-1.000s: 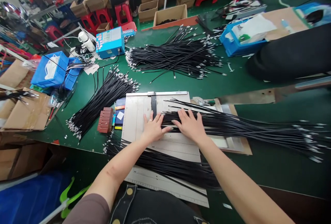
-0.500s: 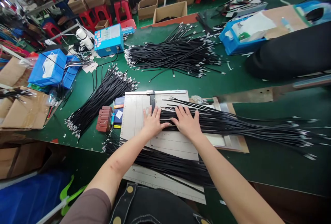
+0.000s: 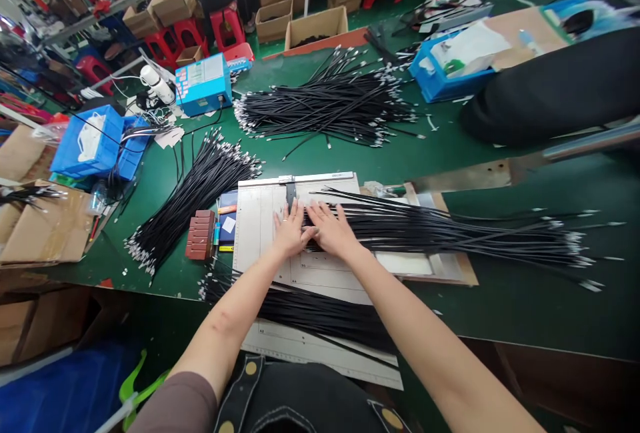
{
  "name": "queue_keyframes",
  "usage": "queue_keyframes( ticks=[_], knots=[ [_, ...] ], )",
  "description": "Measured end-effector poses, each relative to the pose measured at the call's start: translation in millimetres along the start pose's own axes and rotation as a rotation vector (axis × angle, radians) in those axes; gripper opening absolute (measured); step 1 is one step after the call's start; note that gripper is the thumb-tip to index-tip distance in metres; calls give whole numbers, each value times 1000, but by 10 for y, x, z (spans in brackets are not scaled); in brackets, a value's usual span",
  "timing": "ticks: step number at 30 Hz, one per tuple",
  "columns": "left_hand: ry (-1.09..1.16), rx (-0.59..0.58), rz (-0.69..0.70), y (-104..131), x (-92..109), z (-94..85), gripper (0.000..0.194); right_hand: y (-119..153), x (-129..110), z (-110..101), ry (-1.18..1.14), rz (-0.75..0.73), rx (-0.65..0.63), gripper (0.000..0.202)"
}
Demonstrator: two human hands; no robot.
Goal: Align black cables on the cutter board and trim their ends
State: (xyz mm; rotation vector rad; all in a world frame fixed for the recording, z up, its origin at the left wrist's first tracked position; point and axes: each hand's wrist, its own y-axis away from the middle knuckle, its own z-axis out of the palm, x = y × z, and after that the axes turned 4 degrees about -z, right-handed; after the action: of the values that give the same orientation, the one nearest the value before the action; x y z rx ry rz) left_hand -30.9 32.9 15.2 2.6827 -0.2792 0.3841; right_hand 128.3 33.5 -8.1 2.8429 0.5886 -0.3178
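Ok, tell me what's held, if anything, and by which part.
No closed grip shows: the right hand lies flat over the left end of the black cable bundle, the left hand spread beside it.

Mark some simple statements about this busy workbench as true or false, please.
1. The right hand rests on black cables. True.
2. The left hand grips scissors. False: its fingers are extended, at the ends of those cables.
3. A brown slotted block sits left of the board. True.
4. The stools beyond the green table are yellow. False: they are red.
5. Another cable pile lies beyond the board. True.
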Motion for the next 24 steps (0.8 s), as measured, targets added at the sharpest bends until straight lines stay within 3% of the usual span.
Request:
queue_keyframes(
  ticks=[4, 7, 12, 16, 21, 24],
  knots=[
    [-88, 30, 78, -129, 166, 34, 86, 178, 345, -93, 26, 192, 27, 65],
    [-112, 44, 95, -111, 202, 56, 89, 168, 437, -144, 31, 170, -49, 63],
    [31, -46, 114, -26, 12, 8, 79, -97, 84, -122, -3, 37, -76, 59],
    [104, -6, 37, -98, -68, -56, 74, -244, -83, -146, -38, -64, -97, 60],
    [-42, -19, 71, -118, 57, -64, 80, -168, 282, -218, 3, 225, 2, 61],
    [-79, 7, 62, -55, 150, -48, 86, -65, 452, -186, 36, 180, -11, 59]
  ],
)
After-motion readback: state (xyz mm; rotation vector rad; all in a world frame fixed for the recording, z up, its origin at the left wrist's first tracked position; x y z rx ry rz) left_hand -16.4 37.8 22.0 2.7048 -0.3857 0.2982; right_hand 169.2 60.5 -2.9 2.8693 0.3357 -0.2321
